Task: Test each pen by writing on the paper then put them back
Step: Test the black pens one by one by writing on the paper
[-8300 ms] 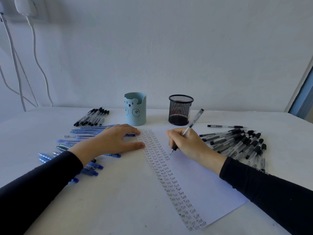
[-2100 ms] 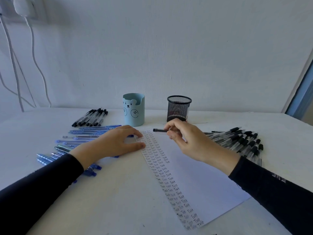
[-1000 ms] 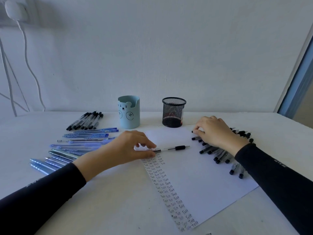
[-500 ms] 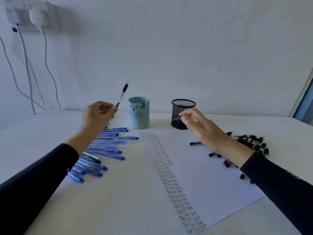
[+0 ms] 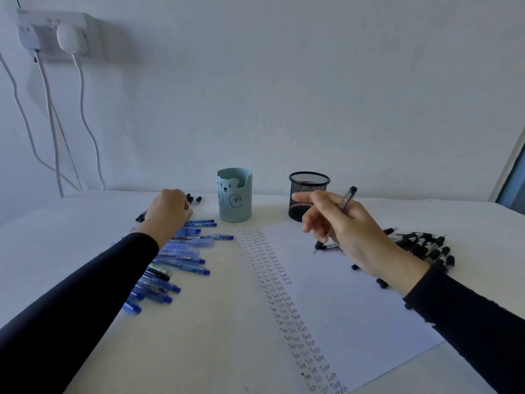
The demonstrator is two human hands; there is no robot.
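Note:
White paper lies on the table, with a column of "Test" words down its left side. My right hand hovers over the paper's top edge and grips a clear black-capped pen, cap end up. My left hand is down at the short row of black pens at the back left, fingers curled on a pen there. A heap of black pens lies right of the paper. Blue pens lie fanned out under my left forearm.
A light blue bear cup and a black mesh cup stand behind the paper. A wall socket with a white charger and hanging cables is at the far left. One more black pen lies on the paper under my right hand.
My left hand carried the tested pen from the paper to the back left and lowered it onto the black pen row. My right hand picked a new pen from the right heap.

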